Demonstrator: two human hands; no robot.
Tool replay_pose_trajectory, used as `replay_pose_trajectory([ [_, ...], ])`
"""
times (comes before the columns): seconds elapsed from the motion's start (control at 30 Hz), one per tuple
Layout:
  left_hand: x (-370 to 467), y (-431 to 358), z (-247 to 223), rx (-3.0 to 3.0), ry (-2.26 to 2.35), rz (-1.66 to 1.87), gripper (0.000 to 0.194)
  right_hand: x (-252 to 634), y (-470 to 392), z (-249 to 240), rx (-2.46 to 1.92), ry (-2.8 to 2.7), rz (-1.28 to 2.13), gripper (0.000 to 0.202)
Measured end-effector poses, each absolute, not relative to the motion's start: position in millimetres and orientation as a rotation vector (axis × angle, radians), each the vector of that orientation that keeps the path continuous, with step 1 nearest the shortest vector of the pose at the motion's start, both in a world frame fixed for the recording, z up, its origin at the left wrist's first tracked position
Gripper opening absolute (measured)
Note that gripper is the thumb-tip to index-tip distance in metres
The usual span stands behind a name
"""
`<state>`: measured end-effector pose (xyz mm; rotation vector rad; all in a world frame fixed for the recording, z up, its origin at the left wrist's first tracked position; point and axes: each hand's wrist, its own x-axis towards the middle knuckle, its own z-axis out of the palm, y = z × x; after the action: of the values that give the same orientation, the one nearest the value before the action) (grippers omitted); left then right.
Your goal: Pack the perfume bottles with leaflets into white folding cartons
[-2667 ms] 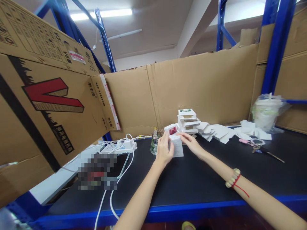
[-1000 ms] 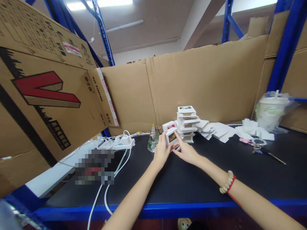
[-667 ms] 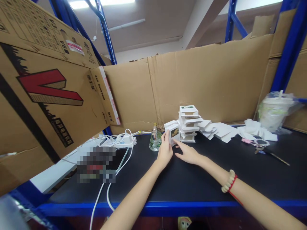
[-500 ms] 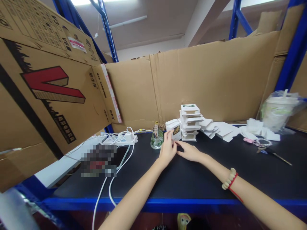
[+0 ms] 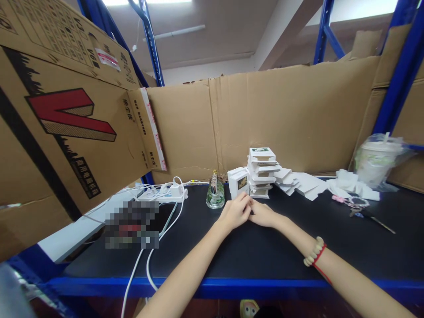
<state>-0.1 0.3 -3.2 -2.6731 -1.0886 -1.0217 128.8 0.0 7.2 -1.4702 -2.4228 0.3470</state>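
Note:
My left hand [image 5: 236,213] and my right hand [image 5: 263,213] meet over the black table top, their curled fingers touching each other. Nothing can be made out between them. Just behind my left hand stands a white box [image 5: 237,181] with a dark picture on its front. To its left is a glass bottle [image 5: 215,196] with green inside and a gold top. A stack of white boxes [image 5: 261,170] rises to the right of the single box, behind my right hand.
Folded white cartons [image 5: 309,184] lie right of the stack, near keys [image 5: 357,206] and a bagged cup [image 5: 377,159]. A power strip [image 5: 165,194], white cables [image 5: 149,265] and a pixelated dark object [image 5: 132,223] are at left. Cardboard [image 5: 298,115] walls the back.
Both hands have drawn back from the white box and slightly to the right, closing together. My left fingers no longer overlap the box's front picture. The view has shifted slightly.

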Motion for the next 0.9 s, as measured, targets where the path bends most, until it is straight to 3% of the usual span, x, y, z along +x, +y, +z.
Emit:
replay_pose_trajectory([
  [0.2,0,-2,-2,-2.662,-1.067,-0.969,0.017,129,-1,8,-1.439,-2.437,0.311,0.037],
  [0.4,-2,-1,-1,-2.628,-1.062,-1.073,0.020,137,-2,19,-1.405,-2.377,0.051,0.015],
  [0.9,-4,-2,-2,-2.594,-1.130,-1.026,0.021,167,8,27,-1.233,-1.407,-0.137,0.018],
])
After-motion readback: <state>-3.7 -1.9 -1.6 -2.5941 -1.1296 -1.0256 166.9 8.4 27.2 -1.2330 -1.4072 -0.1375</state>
